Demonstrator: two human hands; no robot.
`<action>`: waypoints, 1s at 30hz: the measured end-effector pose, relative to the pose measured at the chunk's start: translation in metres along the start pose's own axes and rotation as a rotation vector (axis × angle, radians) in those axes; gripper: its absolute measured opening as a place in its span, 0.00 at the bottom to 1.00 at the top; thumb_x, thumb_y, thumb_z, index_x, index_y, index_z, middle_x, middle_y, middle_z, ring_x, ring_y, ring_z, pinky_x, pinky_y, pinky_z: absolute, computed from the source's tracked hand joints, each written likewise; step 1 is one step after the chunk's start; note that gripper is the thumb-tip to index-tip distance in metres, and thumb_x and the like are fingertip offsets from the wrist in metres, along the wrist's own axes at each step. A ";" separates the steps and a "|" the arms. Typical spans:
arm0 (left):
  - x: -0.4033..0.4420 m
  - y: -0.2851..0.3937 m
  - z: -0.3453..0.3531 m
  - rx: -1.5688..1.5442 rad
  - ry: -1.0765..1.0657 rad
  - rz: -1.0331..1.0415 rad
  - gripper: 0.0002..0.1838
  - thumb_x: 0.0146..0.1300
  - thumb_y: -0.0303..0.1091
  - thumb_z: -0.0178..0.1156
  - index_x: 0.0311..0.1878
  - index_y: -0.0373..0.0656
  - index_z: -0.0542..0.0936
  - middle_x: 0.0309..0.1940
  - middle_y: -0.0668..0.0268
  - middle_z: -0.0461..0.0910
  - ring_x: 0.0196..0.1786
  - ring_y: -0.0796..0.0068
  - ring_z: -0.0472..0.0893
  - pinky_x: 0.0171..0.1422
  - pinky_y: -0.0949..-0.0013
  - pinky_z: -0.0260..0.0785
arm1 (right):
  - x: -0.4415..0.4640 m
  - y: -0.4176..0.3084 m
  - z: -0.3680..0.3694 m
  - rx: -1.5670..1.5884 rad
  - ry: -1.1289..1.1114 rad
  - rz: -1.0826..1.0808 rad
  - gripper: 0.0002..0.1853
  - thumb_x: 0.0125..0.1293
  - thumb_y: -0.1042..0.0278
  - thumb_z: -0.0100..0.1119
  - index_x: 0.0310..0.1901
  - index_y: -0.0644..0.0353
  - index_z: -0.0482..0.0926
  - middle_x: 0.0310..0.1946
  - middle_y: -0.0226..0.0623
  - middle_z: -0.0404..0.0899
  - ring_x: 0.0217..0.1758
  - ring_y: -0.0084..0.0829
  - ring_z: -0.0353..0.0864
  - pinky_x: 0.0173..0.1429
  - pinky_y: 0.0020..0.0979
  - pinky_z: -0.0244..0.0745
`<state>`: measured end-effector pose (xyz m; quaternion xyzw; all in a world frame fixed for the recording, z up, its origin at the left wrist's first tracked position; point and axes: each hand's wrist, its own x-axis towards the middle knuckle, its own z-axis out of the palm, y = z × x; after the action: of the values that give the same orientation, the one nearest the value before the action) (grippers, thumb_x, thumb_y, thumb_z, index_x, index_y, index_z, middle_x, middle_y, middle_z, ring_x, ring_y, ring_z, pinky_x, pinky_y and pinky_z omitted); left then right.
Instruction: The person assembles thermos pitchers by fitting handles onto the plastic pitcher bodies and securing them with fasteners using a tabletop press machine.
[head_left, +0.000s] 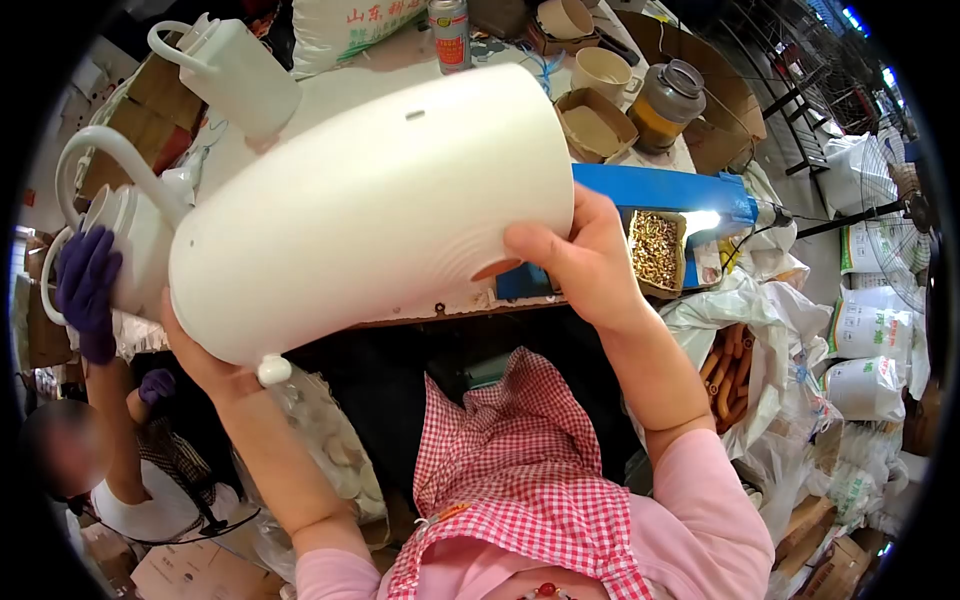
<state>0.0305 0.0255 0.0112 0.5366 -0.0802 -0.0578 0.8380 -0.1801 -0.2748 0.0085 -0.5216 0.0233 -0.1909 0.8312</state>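
Note:
A large white plastic jug body (pixel 370 210) lies slantwise across my view, held in both hands above the table's near edge. It has a small slot on its upper side, ridged rings around an opening near its right end, and a white knob (pixel 274 369) at its lower left. My left hand (pixel 205 350) cups the left end from below, its fingers mostly hidden behind the body. My right hand (pixel 585 245) grips the right rim, thumb on the outside by the ridges, other fingers partly hidden.
A co-worker's purple-gloved hand (pixel 88 290) is on another white jug (pixel 140 240) at left. A third jug (pixel 235 80) stands behind. To the right are a blue machine (pixel 665 185), a box of brass-coloured small parts (pixel 655 250), a bag of brown curved pieces (pixel 730 375) and a fan (pixel 895 220).

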 end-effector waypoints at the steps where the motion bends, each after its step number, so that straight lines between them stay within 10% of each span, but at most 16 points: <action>1: 0.001 0.002 0.002 0.082 0.025 0.030 0.20 0.76 0.43 0.48 0.57 0.38 0.77 0.53 0.62 0.82 0.53 0.65 0.82 0.58 0.60 0.78 | 0.002 -0.004 0.006 -0.001 0.005 0.007 0.19 0.68 0.74 0.65 0.57 0.74 0.75 0.48 0.43 0.83 0.47 0.32 0.86 0.47 0.35 0.88; 11: -0.009 -0.021 -0.020 0.079 -0.205 0.217 0.21 0.76 0.36 0.48 0.64 0.31 0.72 0.57 0.52 0.78 0.60 0.63 0.80 0.60 0.58 0.77 | 0.000 -0.006 0.017 -0.171 0.025 -0.008 0.18 0.63 0.77 0.64 0.54 0.72 0.76 0.43 0.37 0.84 0.43 0.22 0.83 0.48 0.27 0.81; 19: -0.019 0.026 -0.010 0.138 0.120 -0.027 0.23 0.76 0.43 0.45 0.62 0.34 0.75 0.56 0.57 0.81 0.56 0.62 0.81 0.59 0.57 0.77 | 0.008 0.022 0.015 -0.242 -0.013 -0.040 0.20 0.60 0.72 0.66 0.54 0.70 0.78 0.43 0.42 0.86 0.44 0.28 0.85 0.52 0.31 0.81; 30: -0.013 -0.094 0.125 0.373 -0.074 0.274 0.15 0.75 0.36 0.51 0.55 0.35 0.78 0.45 0.63 0.79 0.47 0.77 0.77 0.53 0.70 0.72 | -0.047 -0.001 -0.111 -0.289 0.685 -0.244 0.26 0.60 0.56 0.77 0.52 0.67 0.81 0.45 0.36 0.86 0.46 0.26 0.83 0.54 0.29 0.77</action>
<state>-0.0078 -0.1225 -0.0239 0.6640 -0.1921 0.0526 0.7207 -0.2496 -0.3540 -0.0488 -0.5384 0.2641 -0.4460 0.6644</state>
